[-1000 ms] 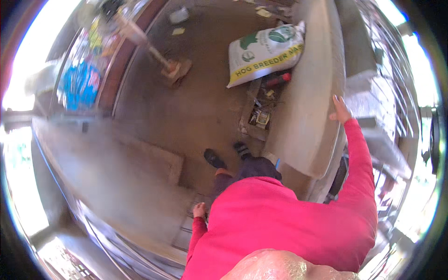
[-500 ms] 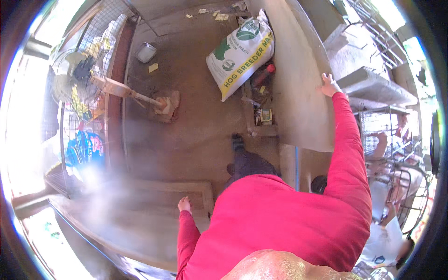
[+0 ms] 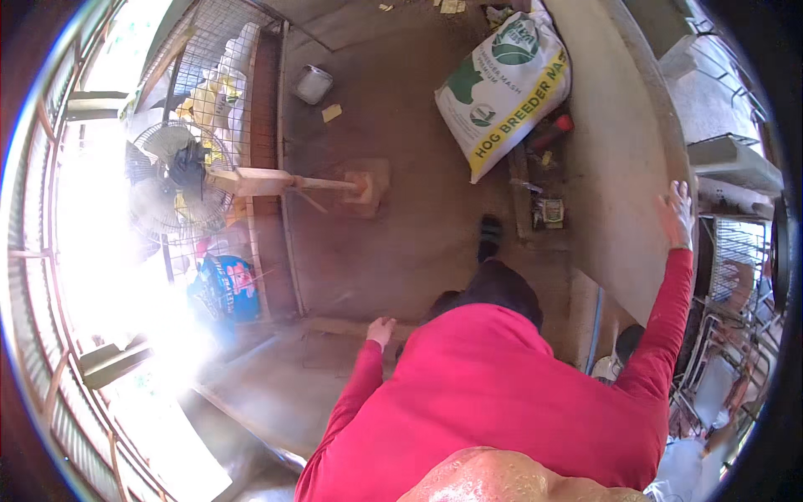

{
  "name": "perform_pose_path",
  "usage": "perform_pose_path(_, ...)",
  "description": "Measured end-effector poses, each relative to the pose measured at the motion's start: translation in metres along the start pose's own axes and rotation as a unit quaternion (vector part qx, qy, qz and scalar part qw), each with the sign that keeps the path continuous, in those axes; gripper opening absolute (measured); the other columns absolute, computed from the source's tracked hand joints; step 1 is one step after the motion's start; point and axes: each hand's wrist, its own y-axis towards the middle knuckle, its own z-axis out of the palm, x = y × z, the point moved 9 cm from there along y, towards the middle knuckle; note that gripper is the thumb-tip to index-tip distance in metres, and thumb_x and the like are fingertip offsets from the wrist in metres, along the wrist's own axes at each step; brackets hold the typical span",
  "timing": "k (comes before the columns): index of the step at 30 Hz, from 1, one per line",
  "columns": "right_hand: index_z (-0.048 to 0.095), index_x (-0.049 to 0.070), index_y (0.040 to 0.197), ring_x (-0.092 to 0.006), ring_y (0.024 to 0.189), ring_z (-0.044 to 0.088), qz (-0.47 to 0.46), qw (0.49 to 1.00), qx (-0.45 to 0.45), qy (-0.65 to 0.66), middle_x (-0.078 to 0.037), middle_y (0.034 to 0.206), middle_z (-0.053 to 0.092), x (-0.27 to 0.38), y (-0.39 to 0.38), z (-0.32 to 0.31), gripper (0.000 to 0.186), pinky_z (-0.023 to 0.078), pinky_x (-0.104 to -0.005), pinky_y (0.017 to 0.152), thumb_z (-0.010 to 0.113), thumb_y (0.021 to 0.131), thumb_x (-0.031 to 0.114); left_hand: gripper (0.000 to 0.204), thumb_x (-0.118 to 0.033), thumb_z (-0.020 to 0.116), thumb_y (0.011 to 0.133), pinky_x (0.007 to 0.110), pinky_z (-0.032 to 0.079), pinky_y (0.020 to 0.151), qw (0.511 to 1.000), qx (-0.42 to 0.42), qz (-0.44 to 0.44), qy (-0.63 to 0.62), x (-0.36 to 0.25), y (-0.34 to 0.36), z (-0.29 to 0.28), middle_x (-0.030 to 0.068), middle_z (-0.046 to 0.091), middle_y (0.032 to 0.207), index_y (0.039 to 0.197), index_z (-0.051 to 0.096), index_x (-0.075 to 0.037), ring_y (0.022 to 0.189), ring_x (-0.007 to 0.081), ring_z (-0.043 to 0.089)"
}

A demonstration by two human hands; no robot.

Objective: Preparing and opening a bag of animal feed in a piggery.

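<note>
My right hand [image 3: 676, 213] rests with spread fingers at the edge of a smooth concrete partition [image 3: 623, 142] on my right, holding nothing. My left hand [image 3: 381, 329] hangs at my side above a concrete ledge [image 3: 276, 368], fingers loosely bent and apart, with nothing visible in it. A large white, green and yellow feed sack [image 3: 493, 100] leans beside the partition, over a narrow trough [image 3: 525, 201] with small packets [image 3: 550, 211] and a red cylindrical object [image 3: 556, 132]. My foot [image 3: 489, 234] in a dark striped sandal is on the floor ahead.
A standing fan [image 3: 176, 180] on a pale post and square base [image 3: 368, 184] stands left, beside a wire-mesh enclosure [image 3: 251, 25] holding sacks and a blue bag [image 3: 226, 289]. A pale container [image 3: 312, 84] lies on the floor [image 3: 401, 142]. Metal cages [image 3: 736, 268] are beyond the partition.
My view has turned and moved forward, bringing the fan and left enclosure fully into sight. My right hand stays at the partition's edge; my left hand remains low at my side.
</note>
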Motion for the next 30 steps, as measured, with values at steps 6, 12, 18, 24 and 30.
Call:
perform_pose_path(6, 0.038, 0.010, 0.157, -0.0389, 0.155, 0.022, 0.036, 0.994, -0.008, -0.101, -0.014, 0.170, 0.022, 0.043, 0.029, 0.006, 0.077, 0.033, -0.0717, 0.111, 0.060, 0.096, 0.052, 0.046, -0.031, 0.065, 0.099, 0.033, 0.057, 0.067, 0.980, -0.034, -0.045, -0.190, -0.079, 0.072, -0.098, 0.0122, 0.073, 0.112, 0.132, 0.063, 0.000, 0.090, 0.0189, 0.070)
perform_pose_path(12, 0.042, 0.000, 0.151, -0.0446, 0.154, 0.021, 0.128, 0.983, -0.035, -0.123, -0.015, 0.169, 0.022, 0.074, 0.016, 0.011, 0.082, 0.034, -0.0746, 0.109, 0.064, 0.093, 0.054, 0.047, -0.033, 0.066, 0.098, 0.033, 0.056, 0.065, 0.999, 0.002, 0.026, -0.033, -0.175, 0.158, -0.155, 0.0111, 0.073, 0.111, 0.132, 0.064, -0.001, 0.091, 0.0187, 0.069)
perform_pose_path(18, 0.050, 0.003, 0.146, -0.0397, 0.139, 0.047, 0.168, 0.922, -0.140, -0.319, -0.021, 0.146, 0.054, 0.103, -0.061, 0.141, 0.066, 0.049, -0.0644, 0.101, 0.067, 0.090, 0.034, 0.042, -0.030, 0.066, 0.099, 0.033, 0.055, 0.064, 0.990, 0.073, 0.080, 0.092, -0.202, 0.297, -0.229, 0.0115, 0.073, 0.103, 0.129, 0.066, 0.000, 0.087, 0.0180, 0.070)
perform_pose_path(24, 0.062, 0.017, 0.131, -0.0375, 0.105, 0.068, -0.370, 0.895, 0.232, -0.096, -0.018, 0.114, 0.070, 0.393, -0.342, 0.339, 0.052, 0.058, -0.0519, 0.083, 0.072, 0.083, 0.034, 0.028, -0.023, 0.065, 0.099, 0.033, 0.046, 0.046, 0.993, 0.037, 0.044, -0.099, -0.310, 0.358, -0.349, 0.0073, 0.064, 0.082, 0.116, 0.069, -0.002, 0.055, 0.0165, 0.058)
perform_pose_path(30, 0.059, 0.021, 0.133, -0.0299, 0.119, 0.060, -0.218, 0.749, 0.595, 0.194, -0.003, 0.128, 0.066, 0.490, -0.526, 0.405, 0.048, 0.048, -0.0545, 0.097, 0.063, 0.091, 0.045, 0.030, -0.024, 0.066, 0.098, 0.035, 0.052, 0.053, 0.983, 0.101, 0.129, 0.083, -0.431, 0.424, -0.351, 0.0098, 0.069, 0.089, 0.117, 0.069, -0.001, 0.066, 0.0200, 0.066)
